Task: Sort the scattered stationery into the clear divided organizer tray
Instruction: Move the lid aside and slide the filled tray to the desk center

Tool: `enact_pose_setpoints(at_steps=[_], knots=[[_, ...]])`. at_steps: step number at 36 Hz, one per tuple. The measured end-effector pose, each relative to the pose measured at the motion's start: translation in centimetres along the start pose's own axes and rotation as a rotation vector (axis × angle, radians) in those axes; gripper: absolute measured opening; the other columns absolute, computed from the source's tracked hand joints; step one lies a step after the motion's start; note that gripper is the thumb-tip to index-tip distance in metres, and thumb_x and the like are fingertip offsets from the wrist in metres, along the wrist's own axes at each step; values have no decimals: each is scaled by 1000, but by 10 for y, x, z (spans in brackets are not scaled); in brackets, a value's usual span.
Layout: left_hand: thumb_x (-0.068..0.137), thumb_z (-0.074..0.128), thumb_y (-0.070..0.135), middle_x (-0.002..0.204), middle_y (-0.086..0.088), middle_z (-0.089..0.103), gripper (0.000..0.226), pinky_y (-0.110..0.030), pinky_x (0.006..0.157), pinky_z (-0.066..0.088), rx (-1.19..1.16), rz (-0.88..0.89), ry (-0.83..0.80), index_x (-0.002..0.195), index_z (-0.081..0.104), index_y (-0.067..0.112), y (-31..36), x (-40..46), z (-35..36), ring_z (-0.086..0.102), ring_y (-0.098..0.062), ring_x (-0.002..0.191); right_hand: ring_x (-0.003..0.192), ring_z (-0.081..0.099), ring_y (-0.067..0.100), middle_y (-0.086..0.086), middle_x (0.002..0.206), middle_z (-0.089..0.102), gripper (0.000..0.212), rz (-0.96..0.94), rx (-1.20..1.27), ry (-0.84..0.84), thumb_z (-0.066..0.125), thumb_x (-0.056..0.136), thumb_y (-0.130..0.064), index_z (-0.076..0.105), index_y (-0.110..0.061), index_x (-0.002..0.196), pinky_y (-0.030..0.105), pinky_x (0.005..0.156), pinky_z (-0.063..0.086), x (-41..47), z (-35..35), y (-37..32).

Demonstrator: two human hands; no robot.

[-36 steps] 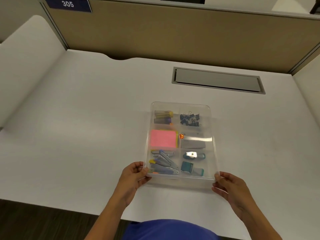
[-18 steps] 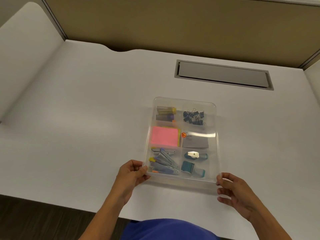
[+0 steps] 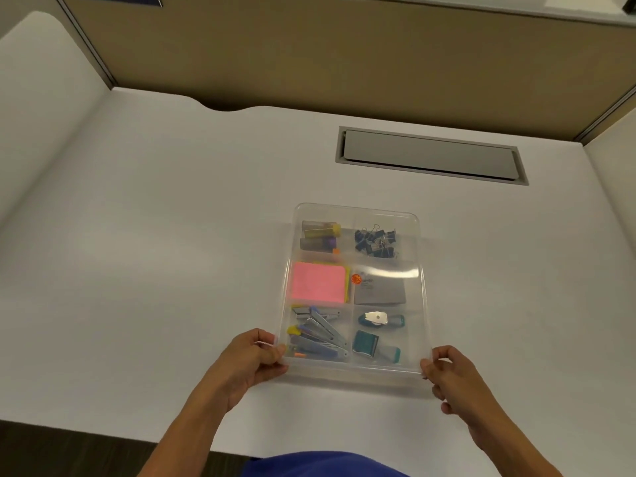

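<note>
A white desk (image 3: 155, 253) is bounded at the back by a tan partition panel (image 3: 344, 63). 1 grey rectangular cable hatch (image 3: 430, 155) is set into the desktop towards the back right. A curved notch (image 3: 225, 106) is cut into the rear edge. Dark flooring (image 3: 69, 449) is seen below the near edge.

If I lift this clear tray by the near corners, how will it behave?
The clear tray looks like thin plastic, so it may flex. The binder clips lie loose and would likely slide if it tilts. Left hand and right hand grip smooth corners, possibly slippery.
</note>
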State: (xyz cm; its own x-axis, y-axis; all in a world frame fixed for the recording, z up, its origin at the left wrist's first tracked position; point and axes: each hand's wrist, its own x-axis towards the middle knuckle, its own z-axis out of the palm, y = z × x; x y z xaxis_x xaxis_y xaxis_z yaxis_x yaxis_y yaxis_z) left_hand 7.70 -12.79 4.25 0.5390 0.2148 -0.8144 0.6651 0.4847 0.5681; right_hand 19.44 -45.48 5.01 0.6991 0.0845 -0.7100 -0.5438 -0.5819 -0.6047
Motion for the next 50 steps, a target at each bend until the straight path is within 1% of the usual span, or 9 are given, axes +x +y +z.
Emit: enact_pose_setpoints(at_steps=[3,6,10,14,19,24,29,33,50], knots=[[84,74,6,104,-23,66,27,-38,78,60,161,-4,-44,108,62,2,7,-2,-3,69,-30,88,78,61,23,4,95,67,16,-44,-49,24,68,92,-26,56,-24,103,31,61,51,0,-7,-2],[83,77,20,108,-14,67,37,-38,86,58,324,115,-10,115,60,14,23,0,-5,67,-22,92,88,63,18,-5,107,61,39,-152,-128,104,76,86,-24,50,-33,114,28,65,51,3,-12,-7],[87,72,32,129,10,51,48,-28,90,49,619,505,145,129,50,29,45,4,7,55,-10,112,106,58,14,-4,133,49,61,-360,-267,211,72,88,-27,38,-34,138,29,82,52,12,-6,-18],[93,62,34,140,5,43,51,-22,98,37,856,858,271,138,45,21,71,18,28,45,-10,123,130,46,21,0,149,38,64,-485,-410,261,66,92,-37,34,-25,147,37,104,43,26,4,-44],[94,56,44,155,-5,30,65,-37,114,32,943,848,264,148,32,17,103,53,56,31,-22,142,140,38,26,6,155,34,66,-594,-490,316,57,95,-43,31,-18,151,41,112,35,55,14,-86],[91,38,66,164,-7,3,85,-45,120,12,1209,800,333,154,14,14,120,86,81,-1,-27,151,153,7,27,6,166,8,89,-597,-723,371,35,92,-66,8,-13,158,43,121,15,95,23,-121],[84,14,78,164,-12,-3,97,-45,121,6,1386,806,420,155,10,12,118,103,95,-7,-31,150,153,-9,23,7,166,-8,98,-613,-829,372,23,89,-76,-5,-11,158,40,121,5,122,28,-128],[76,-7,85,163,-12,-4,109,-43,119,-1,1441,832,451,155,7,12,113,109,97,-7,-31,150,152,-12,21,5,166,-12,101,-635,-848,402,17,88,-81,-8,-12,157,42,124,8,130,31,-124],[77,9,89,162,-8,-15,110,-44,120,7,1488,841,469,155,-6,14,106,125,94,-11,-28,150,152,-12,20,3,165,-14,117,-599,-910,421,4,74,-94,-9,-13,157,38,117,13,139,37,-121]])
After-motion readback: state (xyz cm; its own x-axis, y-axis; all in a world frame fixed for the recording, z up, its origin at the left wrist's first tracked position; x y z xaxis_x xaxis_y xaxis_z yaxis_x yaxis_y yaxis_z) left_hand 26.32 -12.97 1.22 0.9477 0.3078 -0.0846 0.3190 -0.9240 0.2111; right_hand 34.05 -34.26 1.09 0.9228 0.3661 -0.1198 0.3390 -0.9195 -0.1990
